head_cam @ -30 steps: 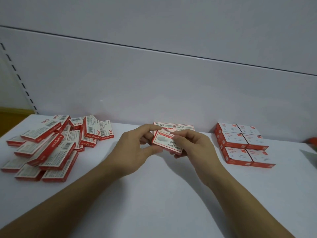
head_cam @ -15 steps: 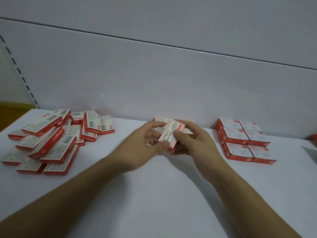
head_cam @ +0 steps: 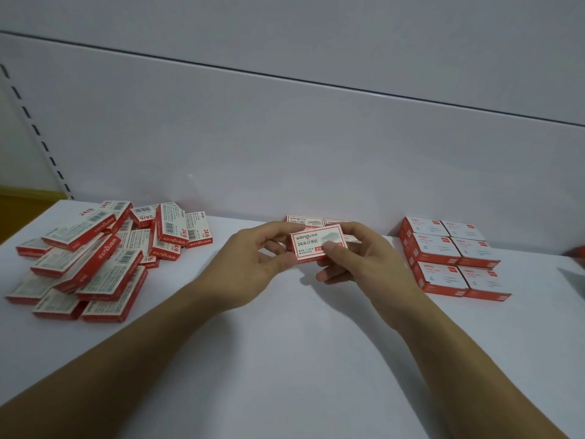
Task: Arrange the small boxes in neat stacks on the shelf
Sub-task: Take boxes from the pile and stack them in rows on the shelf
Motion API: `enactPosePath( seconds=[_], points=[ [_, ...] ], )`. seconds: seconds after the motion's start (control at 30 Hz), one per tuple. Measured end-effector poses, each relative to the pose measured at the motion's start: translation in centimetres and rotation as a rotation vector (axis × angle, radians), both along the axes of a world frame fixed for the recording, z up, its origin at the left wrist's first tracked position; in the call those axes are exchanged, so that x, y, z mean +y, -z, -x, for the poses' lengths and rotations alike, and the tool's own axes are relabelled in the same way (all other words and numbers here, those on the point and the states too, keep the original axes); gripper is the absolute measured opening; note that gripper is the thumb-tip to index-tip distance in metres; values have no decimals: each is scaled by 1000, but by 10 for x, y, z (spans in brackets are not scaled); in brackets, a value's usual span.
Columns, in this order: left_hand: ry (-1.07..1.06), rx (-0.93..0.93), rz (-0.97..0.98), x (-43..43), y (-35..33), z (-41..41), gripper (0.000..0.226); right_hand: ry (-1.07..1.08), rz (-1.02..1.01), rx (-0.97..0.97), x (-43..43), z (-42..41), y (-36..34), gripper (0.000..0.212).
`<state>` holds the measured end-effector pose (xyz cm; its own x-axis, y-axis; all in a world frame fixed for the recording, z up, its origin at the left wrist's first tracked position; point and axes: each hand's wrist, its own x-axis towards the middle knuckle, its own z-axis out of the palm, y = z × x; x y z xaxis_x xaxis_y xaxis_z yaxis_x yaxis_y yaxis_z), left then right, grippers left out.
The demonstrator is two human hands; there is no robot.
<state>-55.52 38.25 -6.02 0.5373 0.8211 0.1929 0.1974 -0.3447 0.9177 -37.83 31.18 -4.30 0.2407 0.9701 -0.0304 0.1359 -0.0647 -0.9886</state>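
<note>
A small red-and-white staple box [head_cam: 311, 241] is held label-up between my left hand [head_cam: 258, 264] and my right hand [head_cam: 364, 261], just above the white shelf [head_cam: 285, 343]. Behind it, near the back wall, lie two like boxes side by side [head_cam: 304, 221], partly hidden by my fingers. At the left sits a loose jumbled pile of the same boxes [head_cam: 95, 258]. At the right stand neat stacks of boxes [head_cam: 449, 255] in two columns.
The white back panel [head_cam: 285, 153] rises right behind the boxes. A slotted upright [head_cam: 34, 128] runs along the far left. A red object [head_cam: 577, 253] peeks in at the right edge.
The box in my hands has been turned from tilted on edge to flat, with its printed front now facing up. Both hands stayed in the same spot.
</note>
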Motion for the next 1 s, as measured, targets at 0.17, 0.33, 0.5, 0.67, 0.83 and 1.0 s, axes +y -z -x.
enactPosePath(
  seconds=[0.17, 0.33, 0.5, 0.67, 0.83, 1.0],
  points=[
    [-34, 304, -247, -1, 5, 1, 56, -52, 87, -27, 0, 1, 2, 26],
    [-36, 540, -435, 4, 9, 4, 54, 4, 87, -519, -1, 3, 5, 38],
    [-41, 642, -473, 8, 10, 3, 56, -39, 15, -886, 0, 8, 10, 42],
    [-43, 617, -414, 8, 10, 2, 53, -64, 57, -973, 2, 6, 14, 47],
    [-164, 651, -434, 17, 0, 14, 58, -10, 61, -1036, 6, 4, 17, 41],
    [-197, 739, -456, 23, 2, 18, 51, 15, 21, -1060, 11, 2, 24, 32]
  ],
)
